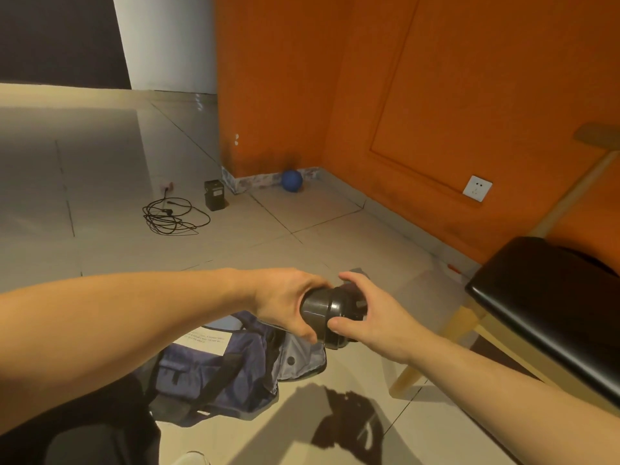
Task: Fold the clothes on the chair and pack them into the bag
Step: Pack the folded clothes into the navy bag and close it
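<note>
Between the fingers: dark bottle (320, 308); left hand (285, 298) wraps its body, right hand (375, 313) grips its cap end.
Below the fingers: blue bag (235, 370), open.
Right of the fingers: chair (536, 297), well apart.

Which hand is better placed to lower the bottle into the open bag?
Probably left. The left hand grips the body of the bottle and sits over the bag. The right hand holds only its cap end, on the side nearer the chair.
</note>
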{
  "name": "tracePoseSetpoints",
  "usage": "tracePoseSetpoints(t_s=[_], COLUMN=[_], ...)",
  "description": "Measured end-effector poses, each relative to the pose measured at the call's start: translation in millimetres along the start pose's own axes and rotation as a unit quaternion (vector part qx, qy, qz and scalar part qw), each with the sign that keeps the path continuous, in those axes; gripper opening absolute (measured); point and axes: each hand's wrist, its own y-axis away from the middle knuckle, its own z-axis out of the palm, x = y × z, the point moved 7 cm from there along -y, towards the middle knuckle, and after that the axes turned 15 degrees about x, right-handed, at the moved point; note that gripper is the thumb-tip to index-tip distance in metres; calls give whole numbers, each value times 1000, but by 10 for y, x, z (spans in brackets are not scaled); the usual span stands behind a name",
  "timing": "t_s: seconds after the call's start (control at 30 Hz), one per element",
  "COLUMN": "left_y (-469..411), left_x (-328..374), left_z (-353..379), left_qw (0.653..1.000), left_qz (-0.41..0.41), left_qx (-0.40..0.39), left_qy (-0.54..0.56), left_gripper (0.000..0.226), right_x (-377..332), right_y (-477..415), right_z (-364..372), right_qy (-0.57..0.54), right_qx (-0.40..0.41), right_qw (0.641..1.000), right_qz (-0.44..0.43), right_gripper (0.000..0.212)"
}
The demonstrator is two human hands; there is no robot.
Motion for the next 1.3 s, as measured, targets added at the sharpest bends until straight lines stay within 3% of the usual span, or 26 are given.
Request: tracePoseSetpoints(t_s=[0.17, 0.37, 0.67, 0.87, 1.0, 1.13, 1.2, 1.3], left_y=[36, -9, -51, -241, -417, -559, -555, -415], left_x=[-33, -12, -13, -223, -634, -1158, -1497, -1951], left_z=[19, -86, 49, 183, 384, 653, 818, 1134], left_qw=[999, 994, 993, 992, 992, 992, 974, 942], left_qz=[-28, -74, -79, -87, -102, -89, -151, -235], left_qx=[-10, 22, -6, -21, -6, 7, -24, -101], left_qy=[26, 81, 90, 85, 79, -91, -169, -216], left_gripper=[67, 57, 53, 49, 64, 82, 64, 39], right_x=[38, -72, 23, 268, 471, 982, 1300, 1675], right_y=[-53, -41, -82, -307, -601, -1008, -1207, -1295], right_z=[40, -49, -84, 104, 242, 547, 668, 919], right_qy=[-87, 21, -12, -51, -29, 71, 107, 78], right_qx=[-15, -35, 29, -1, -22, -49, -38, -22], right_qw=[994, 998, 999, 998, 996, 990, 982, 971], right_qz=[66, -45, -39, 46, 85, 111, 151, 224], right_gripper=[70, 99, 55, 50, 58, 88, 103, 100])
